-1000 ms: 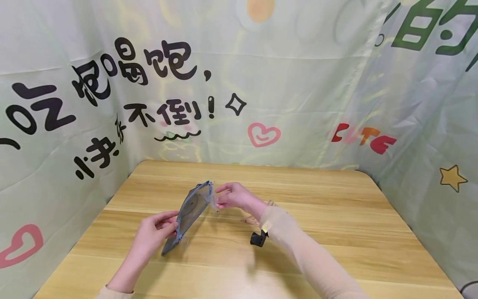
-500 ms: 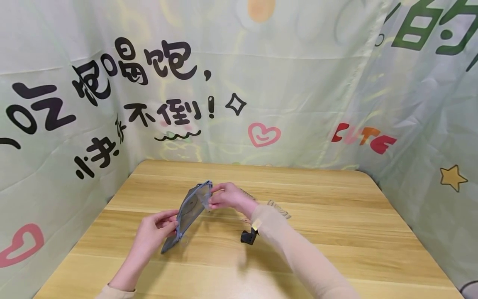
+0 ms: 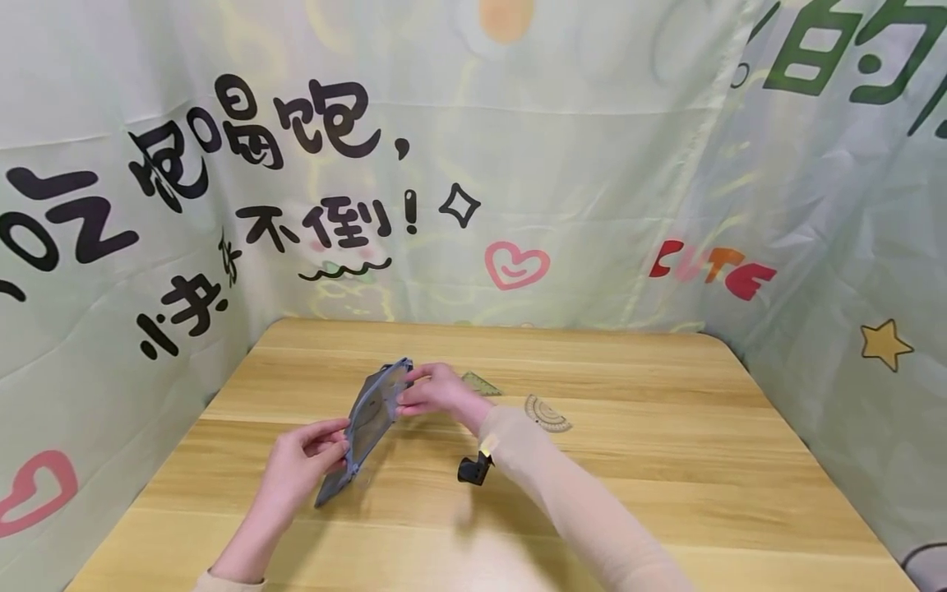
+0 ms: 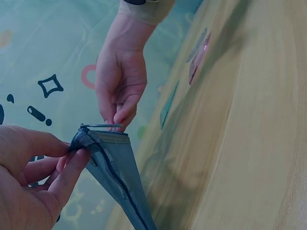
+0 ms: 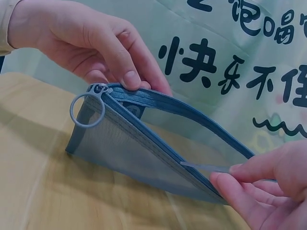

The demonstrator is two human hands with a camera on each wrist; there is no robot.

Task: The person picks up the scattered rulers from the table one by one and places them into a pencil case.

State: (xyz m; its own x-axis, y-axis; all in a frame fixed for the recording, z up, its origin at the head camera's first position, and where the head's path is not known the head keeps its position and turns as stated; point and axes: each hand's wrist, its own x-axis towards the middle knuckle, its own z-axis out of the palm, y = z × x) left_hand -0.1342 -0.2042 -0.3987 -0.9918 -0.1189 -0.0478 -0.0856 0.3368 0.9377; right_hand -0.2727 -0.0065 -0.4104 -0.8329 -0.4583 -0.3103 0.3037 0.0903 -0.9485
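A blue-grey mesh zip pouch (image 3: 375,415) is held tilted above the table, its zipped mouth open. My left hand (image 3: 296,462) pinches the near end of its zipped edge, close to the round pull ring (image 5: 72,114), as the right wrist view shows. At the far end of the mouth, my right hand (image 3: 441,391) pinches a thin clear plastic piece (image 5: 204,166) between thumb and fingers. That piece is seen edge-on, its tip overlapping the open mouth between the zip edges; I cannot tell its exact kind.
Beyond my right wrist lie a green set square (image 3: 482,384) and a clear protractor (image 3: 547,414) on the wooden table (image 3: 666,460). A small black device (image 3: 472,469) sits under my right wrist. Printed cloth (image 3: 592,181) hangs behind and at both sides.
My right hand has moved left to the pouch's mouth, bringing the clear plastic piece with it. The green set square and protractor now show more fully. My left hand keeps its hold.
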